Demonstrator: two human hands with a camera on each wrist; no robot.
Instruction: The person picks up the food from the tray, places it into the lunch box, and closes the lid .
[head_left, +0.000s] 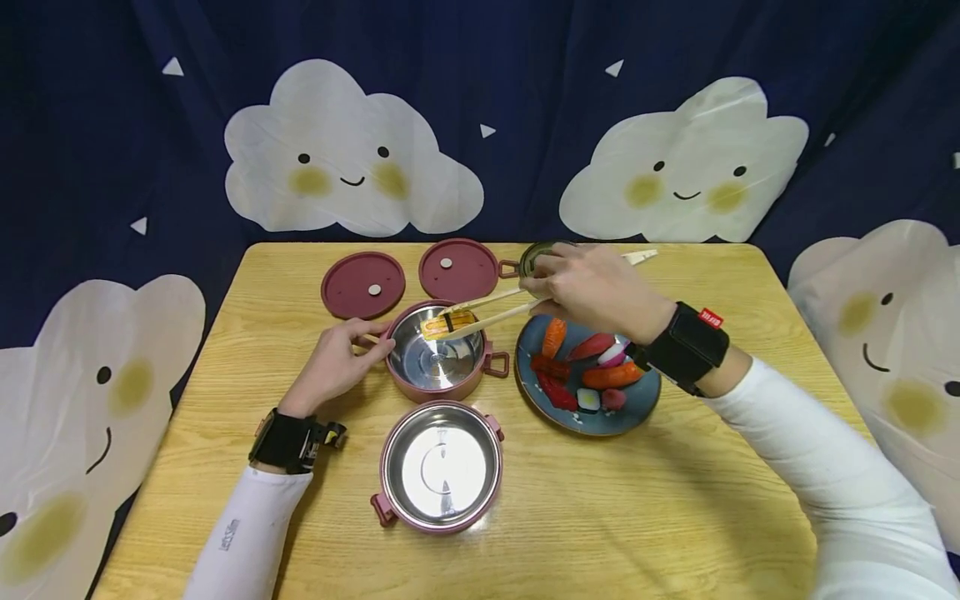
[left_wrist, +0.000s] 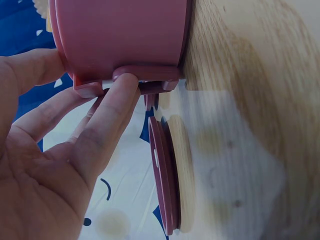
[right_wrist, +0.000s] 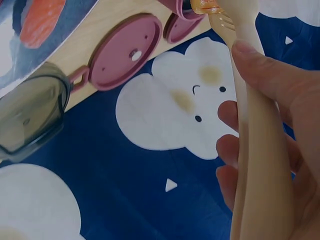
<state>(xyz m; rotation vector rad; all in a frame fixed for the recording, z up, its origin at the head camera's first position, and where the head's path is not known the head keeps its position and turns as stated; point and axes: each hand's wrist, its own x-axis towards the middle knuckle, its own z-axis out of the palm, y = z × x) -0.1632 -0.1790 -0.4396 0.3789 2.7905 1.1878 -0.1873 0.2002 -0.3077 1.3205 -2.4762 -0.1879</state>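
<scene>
My right hand [head_left: 588, 287] holds pale beige tongs [right_wrist: 267, 165], which show fork-like tines in the right wrist view. Between the tong tips is a yellow sushi piece with a dark band [head_left: 448, 325], over the open pink pot [head_left: 437, 392]. My left hand [head_left: 339, 367] steadies this pot at its left side; in the left wrist view the fingers curl at the side handle [left_wrist: 145, 73] and the thumb touches the wall. To the right, a blue plate [head_left: 577, 427] carries several sushi pieces, orange, red and white, partly under my right forearm.
A second open pink pot [head_left: 442, 525] stands in front of the first. Behind lie two dark red lids [head_left: 363, 283] with white knobs. A dark glass-like lid or pan with a pink handle [right_wrist: 35, 112] sits at the back, half hidden by the right hand.
</scene>
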